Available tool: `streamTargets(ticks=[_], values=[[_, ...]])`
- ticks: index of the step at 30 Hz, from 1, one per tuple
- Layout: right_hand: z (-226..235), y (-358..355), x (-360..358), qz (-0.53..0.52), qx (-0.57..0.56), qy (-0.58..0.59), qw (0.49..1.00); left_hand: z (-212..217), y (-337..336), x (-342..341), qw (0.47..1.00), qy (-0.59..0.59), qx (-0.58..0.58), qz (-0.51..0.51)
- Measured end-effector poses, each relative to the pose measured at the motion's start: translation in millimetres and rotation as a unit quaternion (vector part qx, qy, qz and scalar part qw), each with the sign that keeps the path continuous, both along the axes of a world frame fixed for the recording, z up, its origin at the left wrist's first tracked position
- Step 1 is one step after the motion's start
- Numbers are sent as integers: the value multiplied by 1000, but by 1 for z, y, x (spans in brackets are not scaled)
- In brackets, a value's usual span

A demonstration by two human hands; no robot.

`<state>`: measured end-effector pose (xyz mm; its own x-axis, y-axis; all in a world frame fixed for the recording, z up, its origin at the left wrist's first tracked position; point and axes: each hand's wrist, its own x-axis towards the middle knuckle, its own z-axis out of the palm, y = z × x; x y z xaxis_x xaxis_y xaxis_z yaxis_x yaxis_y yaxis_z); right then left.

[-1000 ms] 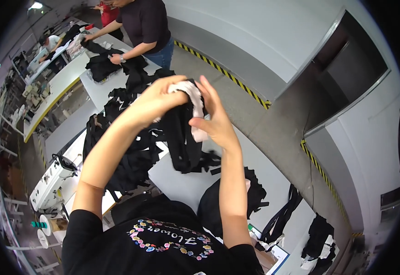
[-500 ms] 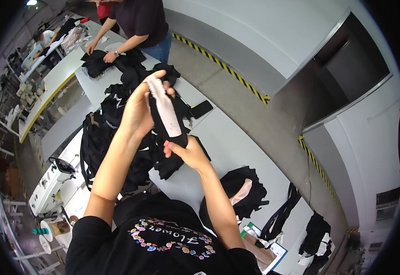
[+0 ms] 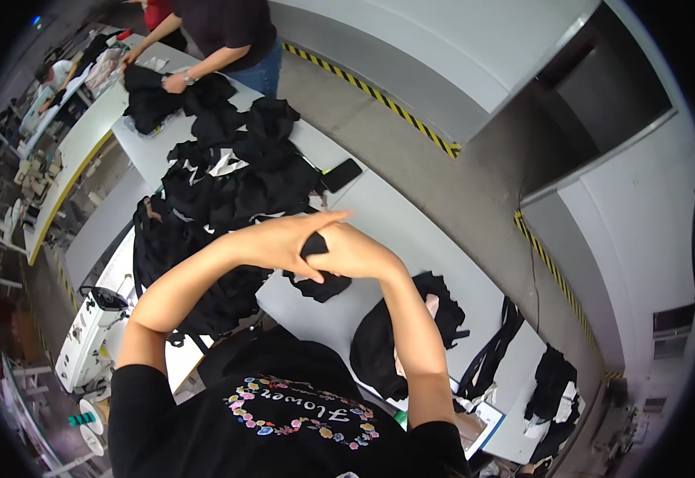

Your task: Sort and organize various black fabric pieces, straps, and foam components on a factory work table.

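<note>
My hands meet over the grey table (image 3: pixel 395 215). My right hand (image 3: pixel 355 251) is closed on a black fabric piece (image 3: pixel 316 247), part of which hangs below toward the near side. My left hand (image 3: pixel 284 241) lies across the fingers of the right, its thumb and fingers spread around the fabric, with fingertips partly hidden. The pink strip on this piece is now out of sight. Just beyond my hands spreads a large heap of black garment pieces (image 3: pixel 252 175), with white bits among them.
A phone (image 3: pixel 342 175) lies by the heap. Right of me are a black piece with a pink patch (image 3: pixel 379 342), black straps (image 3: pixel 491 350) and another black bundle (image 3: pixel 553 386). A sewing machine (image 3: pixel 84 342) stands at left. A person (image 3: pixel 224 40) handles black fabric at the far end.
My hands have come down and together from holding the piece stretched lengthwise. The pink strip has gone from view. The other person's hands have shifted on their fabric.
</note>
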<state>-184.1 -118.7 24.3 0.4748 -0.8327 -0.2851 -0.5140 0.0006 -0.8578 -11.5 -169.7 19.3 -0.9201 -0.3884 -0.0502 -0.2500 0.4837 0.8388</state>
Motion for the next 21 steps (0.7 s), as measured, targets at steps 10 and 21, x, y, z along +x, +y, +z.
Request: streamTargets(ticks=[10,21], values=[[-103,36,-14,-108,-32,0,994,-14,-2,50,992,-125,9,20],[-33,22,27,-116,-87,-132,981,-104,24,137,984,-126,122,25]])
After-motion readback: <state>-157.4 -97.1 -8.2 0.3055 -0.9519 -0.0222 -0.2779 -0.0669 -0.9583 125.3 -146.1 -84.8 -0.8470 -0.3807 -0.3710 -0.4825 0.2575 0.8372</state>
